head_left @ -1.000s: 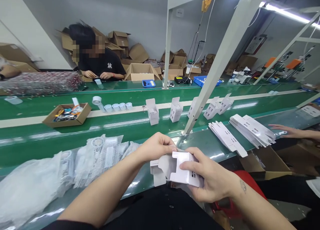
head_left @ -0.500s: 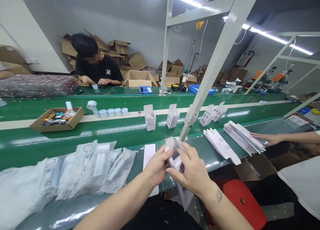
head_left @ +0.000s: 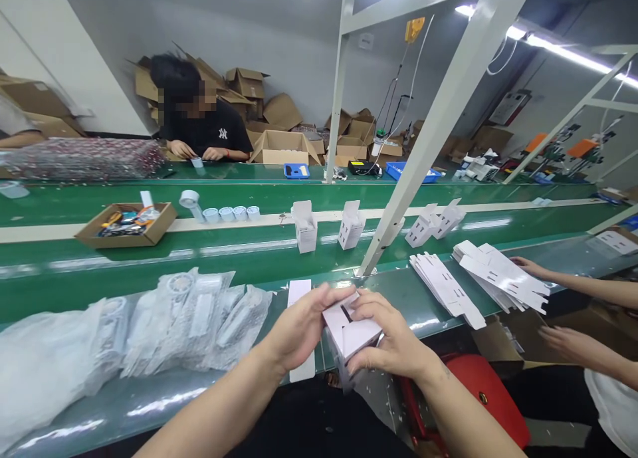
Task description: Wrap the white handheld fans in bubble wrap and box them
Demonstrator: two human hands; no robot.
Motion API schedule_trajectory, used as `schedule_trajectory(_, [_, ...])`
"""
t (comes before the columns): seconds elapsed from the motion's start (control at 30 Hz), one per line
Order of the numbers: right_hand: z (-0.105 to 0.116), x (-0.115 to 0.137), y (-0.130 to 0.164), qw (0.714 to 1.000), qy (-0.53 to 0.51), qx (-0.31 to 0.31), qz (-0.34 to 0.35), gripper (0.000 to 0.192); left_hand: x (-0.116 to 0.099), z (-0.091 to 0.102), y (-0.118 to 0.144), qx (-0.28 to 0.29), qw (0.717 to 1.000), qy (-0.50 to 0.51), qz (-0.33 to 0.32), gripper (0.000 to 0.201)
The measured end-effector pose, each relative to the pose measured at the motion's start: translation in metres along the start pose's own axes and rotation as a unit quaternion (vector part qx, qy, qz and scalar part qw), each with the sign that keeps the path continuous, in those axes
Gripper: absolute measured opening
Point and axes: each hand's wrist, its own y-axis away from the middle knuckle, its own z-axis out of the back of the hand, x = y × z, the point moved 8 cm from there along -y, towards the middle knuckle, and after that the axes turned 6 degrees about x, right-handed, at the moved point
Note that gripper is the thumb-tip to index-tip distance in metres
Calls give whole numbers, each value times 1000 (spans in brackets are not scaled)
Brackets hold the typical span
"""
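Between my two hands, over the near edge of the bench, is a small white carton [head_left: 355, 335] with dark slots in the panel facing me. My left hand [head_left: 302, 325] lies along its left side with the fingers over the far edge. Wrapped round its right side, my right hand [head_left: 393, 335] has its thumb near the lower front corner. A flat white carton [head_left: 300, 370] lies on the bench just left of my hands, partly hidden by my left hand. Bubble-wrapped pale blue items [head_left: 199, 325] are heaped farther left.
Open white cartons [head_left: 305, 230] stand on the green conveyor [head_left: 239, 250] behind a slanted metal post [head_left: 423, 132]. Stacks of flat cartons [head_left: 446, 288] lie to the right, near a co-worker's hands [head_left: 568, 345]. A cardboard tray [head_left: 154, 229] holds small parts. Across the belt sits another person [head_left: 199, 125].
The carton's open flaps have been folded down, and its slotted panel now faces up toward me. The co-worker at right has shifted a flat carton on the stack, and a second hand shows.
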Motion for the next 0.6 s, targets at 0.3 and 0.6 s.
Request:
schedule_trajectory(0.3, [-14, -5, 10, 995, -72, -63, 6, 62, 0, 6, -4, 98, 978, -166, 80, 73])
schedule_trajectory(0.6, [-27, -4, 50, 971, 85, -84, -206, 108, 12, -2, 7, 3, 996, -93, 17, 59])
